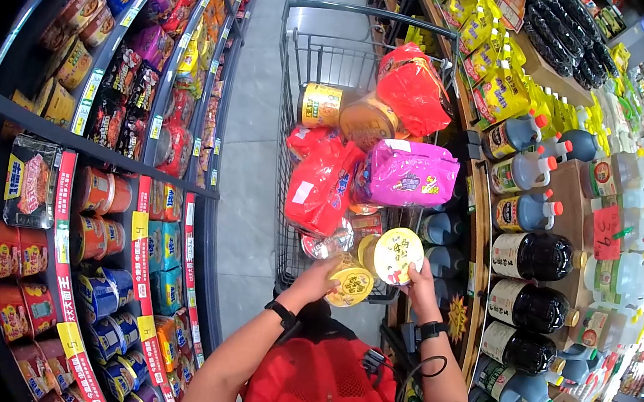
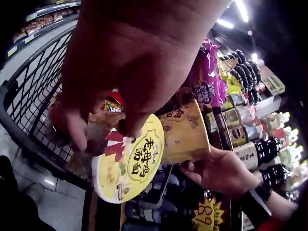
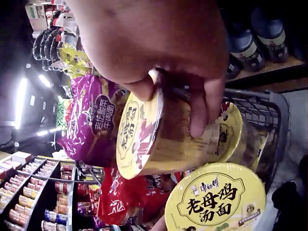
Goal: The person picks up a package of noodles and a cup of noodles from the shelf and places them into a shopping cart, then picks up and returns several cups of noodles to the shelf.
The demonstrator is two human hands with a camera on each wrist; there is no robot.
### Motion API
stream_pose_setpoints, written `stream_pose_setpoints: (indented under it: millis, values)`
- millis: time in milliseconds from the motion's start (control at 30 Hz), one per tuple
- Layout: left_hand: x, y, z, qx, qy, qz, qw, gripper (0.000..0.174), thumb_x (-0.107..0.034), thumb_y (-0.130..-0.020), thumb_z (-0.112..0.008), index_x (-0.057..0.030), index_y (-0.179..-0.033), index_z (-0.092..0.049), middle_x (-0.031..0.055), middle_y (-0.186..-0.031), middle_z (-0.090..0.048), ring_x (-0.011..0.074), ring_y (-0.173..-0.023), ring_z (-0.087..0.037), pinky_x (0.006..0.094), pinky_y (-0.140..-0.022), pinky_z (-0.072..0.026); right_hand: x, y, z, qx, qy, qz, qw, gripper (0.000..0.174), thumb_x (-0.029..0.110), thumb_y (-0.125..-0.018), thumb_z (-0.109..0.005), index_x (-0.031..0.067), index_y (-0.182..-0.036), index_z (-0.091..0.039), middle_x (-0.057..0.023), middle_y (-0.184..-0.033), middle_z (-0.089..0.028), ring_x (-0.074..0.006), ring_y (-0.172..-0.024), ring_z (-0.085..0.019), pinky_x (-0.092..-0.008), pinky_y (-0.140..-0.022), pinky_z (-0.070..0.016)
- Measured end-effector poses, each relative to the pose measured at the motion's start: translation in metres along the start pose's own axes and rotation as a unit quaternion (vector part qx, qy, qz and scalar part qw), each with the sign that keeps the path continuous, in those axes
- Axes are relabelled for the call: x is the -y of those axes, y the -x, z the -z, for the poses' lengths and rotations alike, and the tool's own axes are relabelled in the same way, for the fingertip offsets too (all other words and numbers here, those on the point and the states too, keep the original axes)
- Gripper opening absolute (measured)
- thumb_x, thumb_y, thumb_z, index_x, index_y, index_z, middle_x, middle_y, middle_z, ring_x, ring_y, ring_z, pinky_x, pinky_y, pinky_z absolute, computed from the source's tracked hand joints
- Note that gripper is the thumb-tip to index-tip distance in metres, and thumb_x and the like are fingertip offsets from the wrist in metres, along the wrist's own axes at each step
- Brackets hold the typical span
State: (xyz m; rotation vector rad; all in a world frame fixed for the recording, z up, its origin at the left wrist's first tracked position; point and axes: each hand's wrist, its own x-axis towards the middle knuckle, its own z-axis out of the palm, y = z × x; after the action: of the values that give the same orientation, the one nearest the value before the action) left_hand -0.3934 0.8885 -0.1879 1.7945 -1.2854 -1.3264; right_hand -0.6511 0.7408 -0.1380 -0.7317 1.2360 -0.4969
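Note:
In the head view, my left hand (image 1: 319, 281) grips a yellow instant noodle cup (image 1: 350, 286) over the near end of the cart. Its round printed lid (image 2: 132, 161) shows in the left wrist view, the thumb at its edge. My right hand (image 1: 423, 288) holds a second yellow noodle cup (image 1: 399, 255) beside it, thumb on the lid rim and fingers along the side wall (image 3: 180, 137) in the right wrist view. Another yellow-lidded cup (image 3: 231, 132) sits just behind that one. Below are a red noodle pack (image 1: 319, 189) and a purple noodle pack (image 1: 405, 174).
The wire shopping cart (image 1: 291, 49) also carries another red pack (image 1: 414, 89) and a yellow tub (image 1: 322, 105). Shelves of noodle tubs (image 1: 107, 194) line the left. Large dark bottles (image 1: 532, 256) stand close on the right. Tiled floor (image 1: 251, 170) runs along the aisle.

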Motion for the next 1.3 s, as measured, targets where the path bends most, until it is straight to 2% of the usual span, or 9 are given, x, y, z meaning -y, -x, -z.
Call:
stream_pose_setpoints:
  millis: [267,333,467,533,600,767,933,1067,1300]
  values:
    - [-0.058,0.019,0.048,0.115,-0.022,0.080,0.990,0.049,-0.019,-0.087,-0.071,-0.0020,-0.132,-0.060,0.0251,-0.111,-0.069,0.0383,-0.103,-0.067,0.0417,-0.090,-0.0521,-0.045,-0.031,0.003,-0.087,0.030,0.048,0.995,0.038,0.014,-0.104,-0.051,0.0027,-0.140,-0.042,-0.0106,-0.115,-0.066,-0.0187,-0.085,-0.070,-0.0307,-0.065,-0.0601]
    - [-0.061,0.017,0.071,0.101,0.076,0.051,0.991,0.037,-0.021,-0.093,-0.066,0.0004,-0.123,-0.065,0.0156,-0.104,-0.072,0.0225,-0.096,-0.069,0.0344,-0.084,-0.0527,-0.035,-0.030,0.012,-0.077,0.128,0.015,0.989,0.040,0.011,-0.100,-0.057,-0.0026,-0.135,-0.043,-0.0106,-0.109,-0.067,-0.0186,-0.080,-0.070,-0.0292,-0.062,-0.0585]
    - [-0.119,0.001,0.159,0.034,0.282,0.052,0.957,0.028,-0.020,-0.099,-0.062,-0.0021,-0.119,-0.066,0.0047,-0.111,-0.070,0.0130,-0.101,-0.065,0.0288,-0.085,-0.0527,0.037,0.020,-0.008,-0.167,0.562,0.235,0.776,0.026,0.010,-0.093,-0.064,-0.0026,-0.116,-0.062,-0.0107,-0.102,-0.069,-0.0211,-0.083,-0.070,-0.0334,-0.071,-0.0563]
    - [-0.099,-0.039,0.186,-0.036,0.314,0.034,0.948,0.032,-0.019,-0.098,-0.065,-0.0006,-0.124,-0.062,0.0080,-0.116,-0.069,0.0164,-0.106,-0.065,0.0320,-0.090,-0.0527,0.113,0.051,-0.055,-0.106,0.315,0.204,0.921,0.019,0.009,-0.096,-0.062,-0.0017,-0.111,-0.065,-0.0055,-0.091,-0.070,-0.0121,-0.082,-0.065,-0.0292,-0.074,-0.0537]
    - [-0.081,-0.100,0.200,-0.121,0.258,-0.035,0.958,0.037,-0.018,-0.096,-0.067,0.0004,-0.127,-0.058,0.0107,-0.121,-0.067,0.0189,-0.110,-0.064,0.0345,-0.093,-0.0520,0.186,0.063,-0.109,-0.051,0.256,0.270,0.927,0.016,0.008,-0.095,-0.061,-0.0025,-0.107,-0.067,-0.0098,-0.087,-0.071,-0.0112,-0.080,-0.067,-0.0271,-0.073,-0.0522]
    - [-0.097,-0.225,0.221,-0.175,0.122,-0.082,0.974,0.055,-0.013,-0.092,-0.072,0.0026,-0.138,-0.048,0.0165,-0.132,-0.062,0.0246,-0.118,-0.062,0.0377,-0.099,-0.0496,0.266,-0.050,-0.210,-0.156,0.599,0.363,0.696,0.029,0.022,-0.086,-0.068,0.0012,-0.105,-0.066,-0.0188,-0.101,-0.068,-0.0390,-0.101,-0.063,-0.0463,-0.086,-0.0525]
    - [-0.059,-0.301,0.205,-0.014,0.254,-0.070,0.965,0.069,-0.009,-0.089,-0.075,0.0037,-0.147,-0.039,0.0178,-0.132,-0.061,0.0255,-0.119,-0.061,0.0344,-0.099,-0.0496,0.264,-0.177,-0.259,-0.036,0.723,-0.062,0.687,0.079,0.039,-0.087,-0.070,-0.0053,-0.145,-0.039,-0.0243,-0.129,-0.064,-0.0366,-0.123,-0.061,-0.0505,-0.102,-0.0452]
    - [-0.043,-0.307,0.202,-0.051,0.214,-0.084,0.972,0.048,-0.003,-0.096,-0.064,0.0005,-0.141,-0.047,0.0094,-0.118,-0.066,0.0156,-0.105,-0.064,0.0294,-0.090,-0.0528,0.261,-0.171,-0.267,-0.100,0.704,0.023,0.703,0.076,0.025,-0.087,-0.066,-0.0132,-0.144,-0.033,-0.0305,-0.115,-0.067,-0.0428,-0.107,-0.067,-0.0464,-0.091,-0.0538]
    - [-0.113,-0.203,0.277,-0.157,0.018,-0.070,0.985,0.048,-0.019,-0.092,-0.068,-0.0065,-0.136,-0.055,0.0242,-0.114,-0.068,0.0399,-0.106,-0.066,0.0452,-0.089,-0.0526,0.257,-0.095,-0.277,-0.090,0.621,0.223,0.746,0.051,0.018,-0.083,-0.069,-0.0004,-0.127,-0.051,-0.0287,-0.097,-0.069,-0.0451,-0.096,-0.067,-0.0528,-0.082,-0.0535]
